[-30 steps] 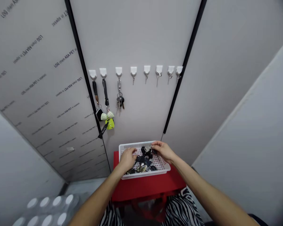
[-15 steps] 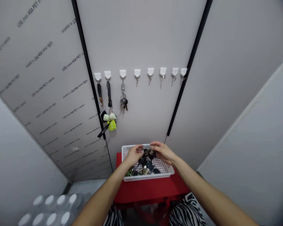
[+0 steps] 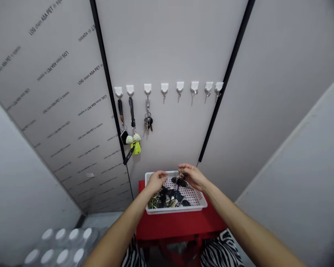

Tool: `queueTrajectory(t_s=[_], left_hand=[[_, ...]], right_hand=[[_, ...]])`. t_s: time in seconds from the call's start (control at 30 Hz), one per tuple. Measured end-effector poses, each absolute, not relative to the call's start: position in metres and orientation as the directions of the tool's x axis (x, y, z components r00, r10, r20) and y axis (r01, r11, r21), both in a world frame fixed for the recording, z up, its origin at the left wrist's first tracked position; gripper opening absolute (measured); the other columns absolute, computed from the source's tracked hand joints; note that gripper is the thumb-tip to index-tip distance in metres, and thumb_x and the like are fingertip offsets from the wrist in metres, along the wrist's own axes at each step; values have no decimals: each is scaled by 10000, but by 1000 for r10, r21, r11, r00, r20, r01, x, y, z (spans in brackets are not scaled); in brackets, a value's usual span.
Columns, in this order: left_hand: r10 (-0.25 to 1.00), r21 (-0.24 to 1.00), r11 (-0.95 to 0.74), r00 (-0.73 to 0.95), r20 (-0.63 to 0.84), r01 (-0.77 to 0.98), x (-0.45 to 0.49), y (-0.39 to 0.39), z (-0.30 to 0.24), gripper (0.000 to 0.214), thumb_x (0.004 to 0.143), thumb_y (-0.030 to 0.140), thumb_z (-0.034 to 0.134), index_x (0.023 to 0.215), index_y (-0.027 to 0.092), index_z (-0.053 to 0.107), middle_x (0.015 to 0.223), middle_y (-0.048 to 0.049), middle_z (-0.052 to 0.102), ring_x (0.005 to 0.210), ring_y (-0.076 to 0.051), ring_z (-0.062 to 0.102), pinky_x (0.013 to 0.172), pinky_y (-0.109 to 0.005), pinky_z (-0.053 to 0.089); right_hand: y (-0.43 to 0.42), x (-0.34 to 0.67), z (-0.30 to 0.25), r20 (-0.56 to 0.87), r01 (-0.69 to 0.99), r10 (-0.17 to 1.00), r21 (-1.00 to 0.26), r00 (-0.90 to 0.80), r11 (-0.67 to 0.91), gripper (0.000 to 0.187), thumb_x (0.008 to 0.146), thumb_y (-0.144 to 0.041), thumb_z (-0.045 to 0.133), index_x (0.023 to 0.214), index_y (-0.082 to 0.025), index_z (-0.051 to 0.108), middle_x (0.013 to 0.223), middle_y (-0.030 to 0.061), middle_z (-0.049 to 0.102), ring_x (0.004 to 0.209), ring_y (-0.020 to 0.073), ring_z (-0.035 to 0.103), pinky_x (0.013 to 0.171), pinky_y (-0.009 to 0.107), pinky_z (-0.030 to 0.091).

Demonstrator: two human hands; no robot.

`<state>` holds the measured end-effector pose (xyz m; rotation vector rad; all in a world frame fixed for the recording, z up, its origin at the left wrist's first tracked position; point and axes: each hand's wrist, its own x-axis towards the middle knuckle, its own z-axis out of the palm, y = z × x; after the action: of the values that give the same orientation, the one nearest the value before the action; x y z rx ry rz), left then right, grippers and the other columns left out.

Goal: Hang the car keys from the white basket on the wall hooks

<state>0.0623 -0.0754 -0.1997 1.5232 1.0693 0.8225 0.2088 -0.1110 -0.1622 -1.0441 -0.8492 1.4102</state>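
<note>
My right hand (image 3: pixel 193 177) is closed on a bunch of keys (image 3: pixel 180 181), with the metal ring between thumb and fingers and dark pieces hanging below it. It is over the back right of a white plastic basket (image 3: pixel 196 208). Over the basket's left side is my left hand (image 3: pixel 156 181), thumb and fingers slightly apart with nothing visible between them. Beneath my hands, a pile of keys and dark fobs (image 3: pixel 169 198) lies in the basket, including a green and gold round piece (image 3: pixel 153 203) at the front left.
The basket stands on a red stool (image 3: pixel 180 224) before a grey wall. White hooks (image 3: pixel 164 88) run in a row across the wall. A black-strap key set (image 3: pixel 120 107), a set with a yellow fob (image 3: pixel 136 148) and a key bunch (image 3: pixel 147 121) hang leftmost. Capped bottles (image 3: pixel 60 234) stand lower left.
My hands have moved apart. The right one has lifted the bunch of keys slightly, while the left has drawn back from it. The whole view has shifted a little.
</note>
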Motion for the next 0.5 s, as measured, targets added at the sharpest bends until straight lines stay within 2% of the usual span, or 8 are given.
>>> queueTrajectory(t_s=[0.07, 0.17, 0.3, 0.4, 0.5], left_hand=[[913, 916, -175, 408, 13, 361, 62, -79, -205, 225, 570, 127, 467, 786, 119, 530, 683, -32, 560, 615, -97, 491, 601, -209, 369], [875, 734, -361, 481, 54, 575, 59, -88, -211, 294, 539, 167, 511, 831, 135, 531, 820, -64, 552, 749, -147, 485, 672, -245, 359], [840, 493, -490, 541, 45, 719, 54, -94, -212, 272, 537, 154, 506, 805, 156, 547, 849, -73, 543, 821, -184, 461, 706, -273, 340], [855, 498, -465, 517, 39, 732, 53, -92, -212, 202, 553, 129, 481, 737, 162, 559, 797, -57, 557, 781, -169, 472, 688, -264, 340], [895, 661, -352, 445, 31, 663, 52, -88, -212, 139, 559, 96, 460, 645, 151, 554, 687, -29, 560, 680, -130, 478, 646, -236, 344]], right_hand=[[-110, 209, -166, -147, -235, 987, -964, 67, -127, 150, 488, -76, 464, 618, -150, 463, 449, -56, 473, 372, 33, 390, 407, 173, 299], [-110, 210, -175, -157, -7, 978, -987, 135, -158, 130, 500, -76, 435, 607, -142, 466, 410, -66, 446, 358, 31, 366, 395, 166, 275], [-109, 214, -189, -107, 282, 987, -950, 118, -137, 145, 524, -79, 388, 620, -136, 480, 452, -53, 470, 392, 37, 384, 421, 162, 296], [-109, 214, -198, -63, 532, 996, -842, 60, -86, 167, 534, -92, 371, 627, -133, 504, 499, -24, 511, 436, 60, 423, 450, 176, 324], [-110, 212, -200, 10, 724, 1000, -690, -1, 7, 215, 546, -119, 375, 673, -135, 548, 601, 18, 571, 538, 102, 487, 530, 209, 363]])
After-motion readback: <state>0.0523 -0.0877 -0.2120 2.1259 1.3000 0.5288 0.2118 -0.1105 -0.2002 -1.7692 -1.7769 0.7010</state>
